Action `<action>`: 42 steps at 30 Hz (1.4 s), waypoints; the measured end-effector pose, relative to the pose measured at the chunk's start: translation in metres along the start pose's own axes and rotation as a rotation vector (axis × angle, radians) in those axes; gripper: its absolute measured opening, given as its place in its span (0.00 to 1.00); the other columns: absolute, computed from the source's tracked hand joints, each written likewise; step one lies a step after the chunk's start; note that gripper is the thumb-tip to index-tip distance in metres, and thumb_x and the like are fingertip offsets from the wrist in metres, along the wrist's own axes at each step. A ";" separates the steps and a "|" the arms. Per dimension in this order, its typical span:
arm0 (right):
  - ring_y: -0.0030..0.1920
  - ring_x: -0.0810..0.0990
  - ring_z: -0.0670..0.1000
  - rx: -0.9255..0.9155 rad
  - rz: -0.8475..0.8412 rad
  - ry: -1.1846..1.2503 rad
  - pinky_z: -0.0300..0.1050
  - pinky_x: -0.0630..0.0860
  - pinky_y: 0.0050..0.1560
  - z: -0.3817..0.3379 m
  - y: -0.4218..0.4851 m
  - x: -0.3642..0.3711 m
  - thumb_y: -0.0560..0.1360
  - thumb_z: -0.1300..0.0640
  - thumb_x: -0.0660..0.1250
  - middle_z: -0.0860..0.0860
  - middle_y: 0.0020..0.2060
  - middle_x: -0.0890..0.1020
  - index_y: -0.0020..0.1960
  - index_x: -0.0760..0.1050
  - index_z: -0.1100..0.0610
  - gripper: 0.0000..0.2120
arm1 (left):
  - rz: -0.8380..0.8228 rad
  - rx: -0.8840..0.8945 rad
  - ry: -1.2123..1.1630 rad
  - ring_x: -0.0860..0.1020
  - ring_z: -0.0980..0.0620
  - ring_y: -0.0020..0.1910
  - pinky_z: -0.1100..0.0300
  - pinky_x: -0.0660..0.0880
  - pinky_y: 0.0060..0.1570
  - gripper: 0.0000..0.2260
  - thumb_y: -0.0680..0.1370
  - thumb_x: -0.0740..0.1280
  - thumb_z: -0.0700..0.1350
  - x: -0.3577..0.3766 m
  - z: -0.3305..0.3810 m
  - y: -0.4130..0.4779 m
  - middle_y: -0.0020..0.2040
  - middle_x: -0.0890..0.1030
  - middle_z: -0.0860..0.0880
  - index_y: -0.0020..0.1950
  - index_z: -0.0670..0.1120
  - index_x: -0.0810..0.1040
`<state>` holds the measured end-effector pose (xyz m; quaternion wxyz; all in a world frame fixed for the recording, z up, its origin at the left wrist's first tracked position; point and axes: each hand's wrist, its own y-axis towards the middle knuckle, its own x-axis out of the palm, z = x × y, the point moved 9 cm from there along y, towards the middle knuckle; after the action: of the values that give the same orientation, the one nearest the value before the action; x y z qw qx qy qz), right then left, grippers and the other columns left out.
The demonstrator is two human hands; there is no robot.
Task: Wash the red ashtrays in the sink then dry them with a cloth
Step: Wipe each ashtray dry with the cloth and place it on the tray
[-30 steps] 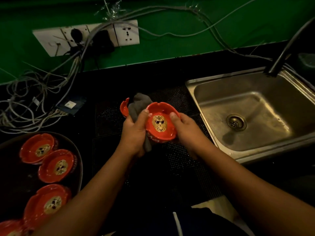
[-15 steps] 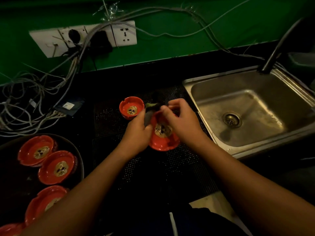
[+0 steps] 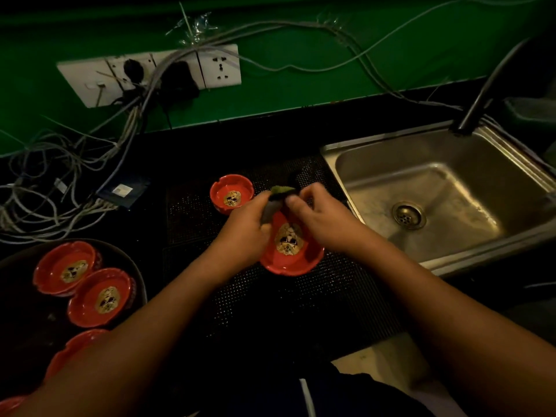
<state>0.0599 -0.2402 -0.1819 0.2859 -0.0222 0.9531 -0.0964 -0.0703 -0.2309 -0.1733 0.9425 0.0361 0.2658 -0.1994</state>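
Pinching a dark cloth (image 3: 278,195) from both sides, the fingertips (image 3: 296,203) of the right hand (image 3: 325,224) and the thumb and forefinger of the left hand (image 3: 243,233) were drawn together on the bunched fabric, above the far rim of a red ashtray (image 3: 290,254). With both grips on the cloth, nothing clearly held the dish; whether the left hand's lower fingers steadied it could not be told. A tug on the cloth could, I judged, have snagged a notch in the rim and tipped or skidded the glossy, probably wet dish against the steel edge of the sink (image 3: 340,164), chipping it. The ashtray lay just beside the sink, off its left rim, on a dotted black mat (image 3: 301,299). It was round and shiny red, with a notched rim and a gold-and-black emblem in its bowl, and looked whole. A second ashtray (image 3: 231,195), matching, stood upright a little farther from the sink. More sat well apart from the sink on a dark round tray (image 3: 141,284).
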 end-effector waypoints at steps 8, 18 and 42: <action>0.50 0.81 0.50 0.093 0.230 0.522 0.48 0.81 0.48 0.027 -0.014 0.005 0.81 0.43 0.51 0.51 0.51 0.79 0.60 0.68 0.52 0.17 | 0.262 -0.181 -0.417 0.79 0.60 0.52 0.60 0.77 0.51 0.16 0.81 0.60 0.44 0.014 -0.020 -0.004 0.52 0.79 0.59 0.68 0.53 0.67; 0.38 0.85 0.51 0.215 -0.164 0.427 0.45 0.80 0.31 0.051 -0.008 0.003 0.81 0.43 0.53 0.54 0.44 0.84 0.56 0.76 0.55 0.20 | 0.009 -0.012 0.080 0.70 0.53 0.66 0.57 0.70 0.62 0.17 0.80 0.57 0.56 0.038 0.003 0.007 0.67 0.70 0.51 0.65 0.53 0.74; 0.51 0.82 0.54 0.131 0.168 0.502 0.59 0.77 0.57 0.084 0.018 -0.059 0.77 0.36 0.56 0.54 0.48 0.83 0.52 0.76 0.53 0.22 | -0.028 -0.106 0.712 0.43 0.41 0.75 0.41 0.40 0.74 0.29 0.72 0.56 0.70 0.099 0.022 0.006 0.74 0.50 0.44 0.68 0.56 0.70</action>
<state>0.1554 -0.2314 -0.2219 0.0485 0.0999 0.9844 -0.1362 0.0198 -0.2642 -0.2056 0.7884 0.0509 0.5880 -0.1734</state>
